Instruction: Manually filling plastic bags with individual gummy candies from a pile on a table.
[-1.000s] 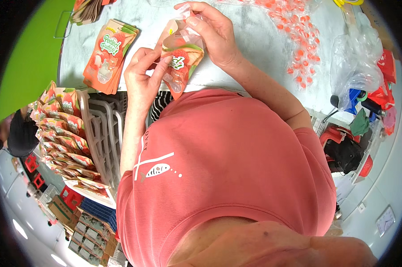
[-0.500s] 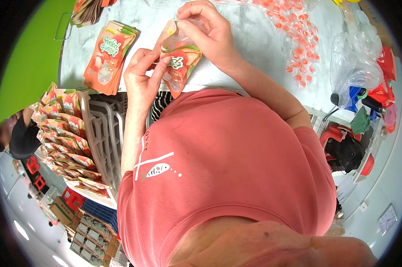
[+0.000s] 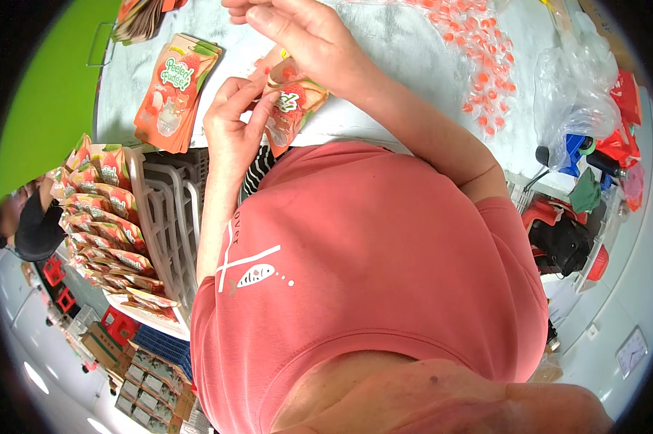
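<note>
Pinches an orange, green-trimmed pouch (image 3: 301, 101) between thumb and fingers of the left hand (image 3: 234, 116), at the near edge of the bench (image 3: 413, 76). Gapes at the mouth, tapers to a lower corner. Extends the right hand (image 3: 315, 45) above it, loosely spread; unclear whether gripping anything.

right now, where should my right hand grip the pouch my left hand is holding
Probably the right edge of the pouch, coming from the right: the left hand pinches the left side, and the mouth gapes at the far end, so a side grip should leave it clear.
</note>
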`<state>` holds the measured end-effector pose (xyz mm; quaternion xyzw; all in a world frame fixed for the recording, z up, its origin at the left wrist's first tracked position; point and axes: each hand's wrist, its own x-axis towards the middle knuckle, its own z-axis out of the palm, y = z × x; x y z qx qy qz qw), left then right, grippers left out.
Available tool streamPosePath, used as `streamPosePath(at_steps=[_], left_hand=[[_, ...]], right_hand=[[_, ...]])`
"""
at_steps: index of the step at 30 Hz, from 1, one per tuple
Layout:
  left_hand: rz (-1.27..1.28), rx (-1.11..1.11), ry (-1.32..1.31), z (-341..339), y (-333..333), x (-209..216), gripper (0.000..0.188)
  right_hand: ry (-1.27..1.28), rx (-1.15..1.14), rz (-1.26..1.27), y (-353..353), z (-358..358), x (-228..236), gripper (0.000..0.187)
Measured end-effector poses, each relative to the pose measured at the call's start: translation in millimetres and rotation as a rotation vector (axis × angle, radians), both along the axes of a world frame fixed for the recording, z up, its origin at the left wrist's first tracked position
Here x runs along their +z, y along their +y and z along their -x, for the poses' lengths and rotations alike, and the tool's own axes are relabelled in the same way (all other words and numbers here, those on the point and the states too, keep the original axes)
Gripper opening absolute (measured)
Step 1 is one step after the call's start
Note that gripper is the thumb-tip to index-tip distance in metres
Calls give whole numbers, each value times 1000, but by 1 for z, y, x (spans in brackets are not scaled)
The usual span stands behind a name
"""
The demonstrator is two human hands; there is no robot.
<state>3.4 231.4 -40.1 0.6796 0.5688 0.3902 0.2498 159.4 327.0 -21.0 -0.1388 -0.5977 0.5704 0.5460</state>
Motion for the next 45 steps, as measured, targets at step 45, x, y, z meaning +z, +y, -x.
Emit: streamPosePath(at_steps=[45], left_hand=[[-36, 204, -75, 40, -13, 7, 20]], right_hand=[[-31, -137, -99, 1, 41, -2, 18]])
